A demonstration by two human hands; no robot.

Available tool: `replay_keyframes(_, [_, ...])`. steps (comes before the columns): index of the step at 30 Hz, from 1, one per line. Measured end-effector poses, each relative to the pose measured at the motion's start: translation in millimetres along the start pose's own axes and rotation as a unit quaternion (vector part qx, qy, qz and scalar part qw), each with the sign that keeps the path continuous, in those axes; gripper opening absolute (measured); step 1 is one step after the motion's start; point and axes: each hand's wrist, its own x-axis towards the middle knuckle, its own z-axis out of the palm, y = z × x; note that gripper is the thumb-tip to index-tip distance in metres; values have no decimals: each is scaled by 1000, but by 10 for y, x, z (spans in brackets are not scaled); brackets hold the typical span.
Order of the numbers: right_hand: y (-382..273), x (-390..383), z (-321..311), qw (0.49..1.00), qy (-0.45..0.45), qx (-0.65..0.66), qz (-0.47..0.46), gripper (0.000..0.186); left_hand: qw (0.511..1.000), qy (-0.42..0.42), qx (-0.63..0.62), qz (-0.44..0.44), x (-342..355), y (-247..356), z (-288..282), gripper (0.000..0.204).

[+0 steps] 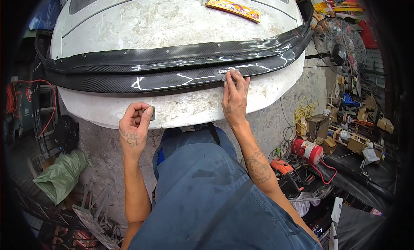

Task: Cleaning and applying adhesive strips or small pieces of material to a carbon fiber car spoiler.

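Observation:
A glossy black carbon-fibre lip (pixel 172 79) stretches across a scuffed white curved car panel (pixel 181 110). My left hand (pixel 136 125) is below the lip at the panel's lower edge, its fingers closed on a small dark greenish square pad (pixel 152 114). My right hand (pixel 234 97) lies with extended fingertips on a small silver badge (pixel 225 71) on the lip, partly covering it; some greyish material shows under those fingertips, too small to make out. A yellow cardboard box (pixel 233 8) lies higher on the white panel.
A standing fan (pixel 338 45) is at the right, above cables, cardboard, a red cylinder (pixel 307 151) and an orange machine (pixel 284 172). At left are a red hose (pixel 43 88), a dark bag (pixel 64 133) and a green sack (pixel 60 176). My legs are below the panel.

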Motion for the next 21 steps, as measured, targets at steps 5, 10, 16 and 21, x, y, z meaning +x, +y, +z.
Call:
replay_keyframes(5, [-142, 5, 38, 998, -2, 44, -52, 35, 1000, 5, 2, 23, -17, 5, 30, 13])
replay_keyframes(10, [-384, 9, -133, 963, -34, 257, -73, 24, 1000, -3, -1, 9, -23, 33, 16, 13])
replay_keyframes(16, [-29, 231, -580, 902, 62, 358, 234, 28, 1000, 9, 5, 11, -48, 26, -78, 12])
replay_keyframes(21, [337, 383, -208, 987, 19, 137, 87, 27, 1000, -2, 6, 10, -8, 14, -66, 12])
